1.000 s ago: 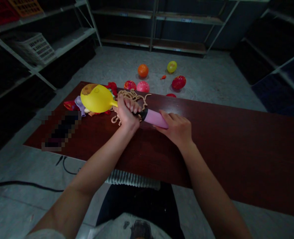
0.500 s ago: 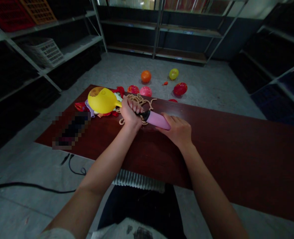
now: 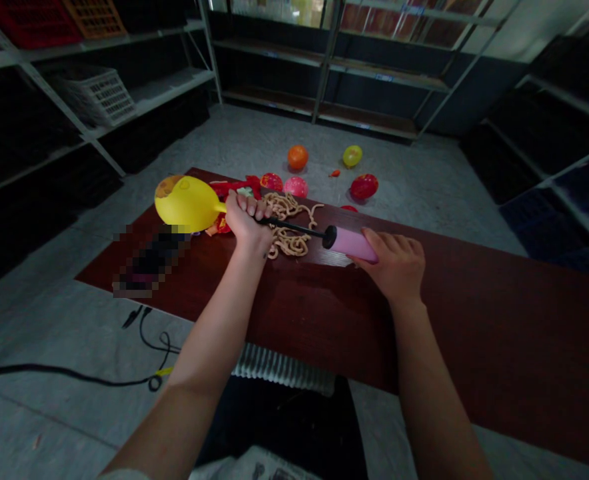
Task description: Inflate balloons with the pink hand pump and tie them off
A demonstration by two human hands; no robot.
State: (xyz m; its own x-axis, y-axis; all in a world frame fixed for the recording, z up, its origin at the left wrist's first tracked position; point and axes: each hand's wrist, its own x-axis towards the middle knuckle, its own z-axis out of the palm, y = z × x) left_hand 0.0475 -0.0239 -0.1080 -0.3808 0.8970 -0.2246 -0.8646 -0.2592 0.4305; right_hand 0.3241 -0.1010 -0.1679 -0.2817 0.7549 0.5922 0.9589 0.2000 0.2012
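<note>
A partly inflated yellow balloon (image 3: 187, 203) points left over the table, its neck running into my left hand (image 3: 247, 217). That hand is closed round the neck and the black end of a hand balloon pump (image 3: 352, 244). My right hand (image 3: 394, 263) is wrapped around the pump's pink barrel. Between the two hands the pump's black rod shows, pulled well out. Beneath the rod lies a heap of beige, rope-like uninflated balloons (image 3: 292, 243). Behind my left hand are loose uninflated balloons (image 3: 239, 189), red and pale green. My left fingers hide the joint of balloon and pump.
The dark red-brown table (image 3: 474, 313) carries a pixelated dark object (image 3: 152, 260) at its left. Several inflated balloons, among them an orange one (image 3: 297, 158), lie on the floor beyond. Shelves (image 3: 374, 70) line the room. A black cable (image 3: 74, 378) runs across the floor at left.
My hands have moved apart, the right one drawing the pink barrel rightward so that a long stretch of black rod shows. The yellow balloon has shifted left and looks slightly larger.
</note>
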